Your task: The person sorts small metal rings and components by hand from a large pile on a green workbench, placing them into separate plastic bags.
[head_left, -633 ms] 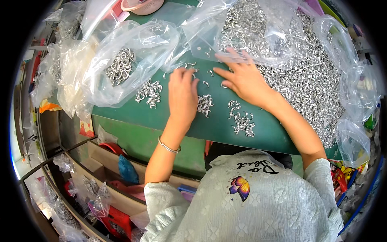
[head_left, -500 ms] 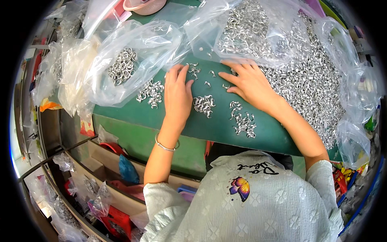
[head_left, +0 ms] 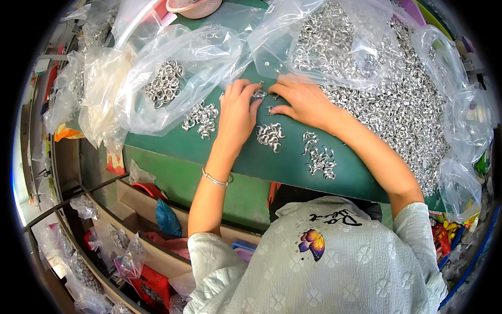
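On the green tabletop [head_left: 240, 166], my left hand [head_left: 238, 112] rests with fingers bent and thumb apart, beside a few small curved silvery metal pieces [head_left: 259, 93]. From the other side my right hand [head_left: 303, 102] reaches over, its index finger and thumb spread around the same spot. One more piece [head_left: 270, 110] lies at the right thumb's tip. Neither hand shows a clear grip, though some fingertips are hidden. Small piles of similar pieces lie nearby: one left of my left hand [head_left: 203, 119], one between the wrists [head_left: 270, 137], one below my right forearm [head_left: 319, 157].
A large heap of metal pieces [head_left: 402, 115] covers the right side, partly under clear plastic [head_left: 366, 52]. At left, an open plastic bag [head_left: 204, 57] holds metal rings [head_left: 164, 83]. A pink basket [head_left: 194, 7] stands at the back. Drawers [head_left: 141, 209] sit below the table's left edge.
My right hand has moved left, toward my left hand. The loose pieces that lay scattered between the hands now sit closer together at my left fingertips.
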